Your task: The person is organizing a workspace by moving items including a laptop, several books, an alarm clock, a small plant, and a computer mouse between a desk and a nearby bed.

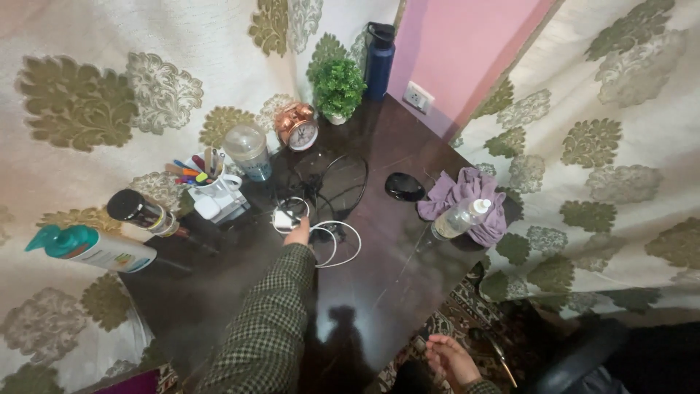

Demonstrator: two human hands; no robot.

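My left hand (297, 232), in a green checked sleeve, reaches over the dark table (394, 277) and rests on a white charger block (283, 219) amid tangled cables. A white cable (343, 244) loops to the right of that hand and a black cable (343, 182) curls behind it. The fingers are mostly hidden, so a grip on the charger cannot be confirmed. My right hand (448, 357) hangs low beside the table's near corner, fingers loosely curled, holding nothing.
A clear spray bottle (458, 217) lies on a purple cloth (474, 193) at right, near a black round case (404, 186). A copper alarm clock (299, 125), small plant (337, 87), blue flask (379, 62), lidded cup (248, 149), pen mug (208, 179) and two bottles (95, 248) line the back and left.
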